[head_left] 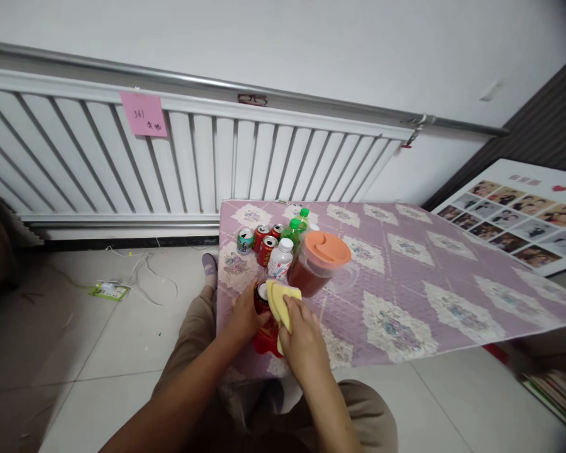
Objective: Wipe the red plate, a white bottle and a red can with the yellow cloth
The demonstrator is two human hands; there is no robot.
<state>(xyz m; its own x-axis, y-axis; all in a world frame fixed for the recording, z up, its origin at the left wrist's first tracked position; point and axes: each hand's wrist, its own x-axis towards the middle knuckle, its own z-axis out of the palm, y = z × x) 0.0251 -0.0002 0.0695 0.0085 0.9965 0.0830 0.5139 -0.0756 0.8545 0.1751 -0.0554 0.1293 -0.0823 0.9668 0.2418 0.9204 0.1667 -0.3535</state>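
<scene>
My left hand (245, 318) grips a red drink can (261, 297) near the front left corner of the table. My right hand (302, 336) presses a folded yellow cloth (283, 302) against that can's top and side. A red object (266, 343) lies under both hands; what it is cannot be told. Just behind stands a clear pitcher of red-brown liquid with an orange lid (323, 261).
Further cans (264, 242), a white bottle (281, 259) and green bottles (296, 228) cluster at the table's left. The table has a pink patterned cover (405, 277). A white radiator (170, 157) lines the wall. A power strip (108, 290) lies on the floor. A photo board (519, 214) leans at right.
</scene>
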